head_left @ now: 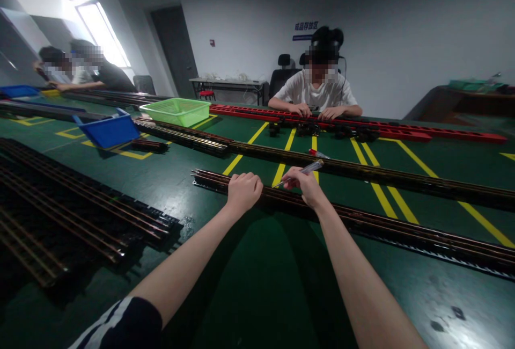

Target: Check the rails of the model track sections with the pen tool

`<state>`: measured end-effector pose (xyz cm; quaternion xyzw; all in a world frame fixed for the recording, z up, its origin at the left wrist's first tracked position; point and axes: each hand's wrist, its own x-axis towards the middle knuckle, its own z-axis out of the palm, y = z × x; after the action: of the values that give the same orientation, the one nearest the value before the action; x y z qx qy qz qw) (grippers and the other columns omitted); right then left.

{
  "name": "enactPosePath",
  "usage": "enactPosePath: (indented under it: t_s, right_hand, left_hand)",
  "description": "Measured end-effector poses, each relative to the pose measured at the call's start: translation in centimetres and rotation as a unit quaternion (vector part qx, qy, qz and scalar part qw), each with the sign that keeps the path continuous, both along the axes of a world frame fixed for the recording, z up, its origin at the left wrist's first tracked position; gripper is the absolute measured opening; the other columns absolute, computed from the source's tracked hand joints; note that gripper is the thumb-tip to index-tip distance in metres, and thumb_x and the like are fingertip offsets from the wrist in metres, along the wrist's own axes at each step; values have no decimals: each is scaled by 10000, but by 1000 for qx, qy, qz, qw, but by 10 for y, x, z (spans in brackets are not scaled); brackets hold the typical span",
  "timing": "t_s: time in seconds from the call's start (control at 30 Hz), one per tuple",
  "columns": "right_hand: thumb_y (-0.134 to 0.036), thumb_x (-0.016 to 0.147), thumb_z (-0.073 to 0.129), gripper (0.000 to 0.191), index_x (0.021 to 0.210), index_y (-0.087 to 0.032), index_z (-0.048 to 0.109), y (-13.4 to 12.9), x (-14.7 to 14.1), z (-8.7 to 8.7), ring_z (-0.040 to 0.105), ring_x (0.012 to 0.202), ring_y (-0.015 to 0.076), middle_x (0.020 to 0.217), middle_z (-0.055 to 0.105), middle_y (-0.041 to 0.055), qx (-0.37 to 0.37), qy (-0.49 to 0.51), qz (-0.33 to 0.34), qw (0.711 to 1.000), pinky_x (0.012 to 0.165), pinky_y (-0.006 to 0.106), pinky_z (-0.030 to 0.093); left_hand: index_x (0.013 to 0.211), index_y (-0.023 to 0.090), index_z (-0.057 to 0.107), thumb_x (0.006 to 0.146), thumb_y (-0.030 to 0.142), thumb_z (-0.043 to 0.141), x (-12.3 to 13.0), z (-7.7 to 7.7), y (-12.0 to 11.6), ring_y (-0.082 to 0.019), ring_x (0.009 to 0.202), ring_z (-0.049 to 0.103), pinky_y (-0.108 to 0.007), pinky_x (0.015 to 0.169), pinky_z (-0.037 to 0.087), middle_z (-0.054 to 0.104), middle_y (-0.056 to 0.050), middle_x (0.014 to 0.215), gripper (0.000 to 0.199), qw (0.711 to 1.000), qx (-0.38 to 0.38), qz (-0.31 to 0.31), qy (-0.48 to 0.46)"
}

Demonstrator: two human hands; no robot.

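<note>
A long black rail strip (418,231) with copper-coloured rods runs across the table in front of me. My left hand (244,193) is closed over this strip near its left end, its fingers curled down on the far side. In my right hand (302,185) is a slim pen-like tool (311,166) with a clear, thick rear end. Its thin tip points down and left toward the strip, between my two hands; whether it touches cannot be made out. Beyond the strip lies a small red-and-clear tool (317,153), beside a second long rail strip (362,169).
More black rail strips (80,198) lie side by side at left. A blue bin (108,129) and a green basket (177,111) stand farther back. Opposite, a person (317,88) has both hands on red strips (402,129). Yellow lines mark the green table (249,284).
</note>
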<state>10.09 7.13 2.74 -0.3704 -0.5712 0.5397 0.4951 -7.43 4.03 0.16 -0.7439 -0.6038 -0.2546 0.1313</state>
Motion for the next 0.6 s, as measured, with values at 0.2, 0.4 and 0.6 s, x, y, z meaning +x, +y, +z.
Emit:
enactPosePath:
  t_s: [0.2,0.4,0.6]
  right_hand:
    - [-266,605,588,136,525,-164,627,-4,9,7,548,497,123,503,604,16,-40,-21,27,999,517,254,405]
    - [-265,609,611,119,561,-160,641,-10,25,12,575,555,125,551,627,22,-62,-36,43,997,577,258,432]
    - [-282,621,591,146,549,-163,637,-10,25,7,562,532,126,523,614,15,-24,-35,19,999,566,265,427]
  left_hand:
    - [692,179,619,889,244,353,0,1,-1,-157,680,583,-309,653,343,669,-31,755,338,1000,-2,2,2]
    - [688,177,613,895,246,343,0,0,0,-148,661,582,-302,648,352,663,-29,741,347,1000,3,-8,-6]
    - [693,170,615,895,251,332,-1,0,-1,-151,660,585,-302,653,360,665,-34,745,356,1000,-1,-12,-7]
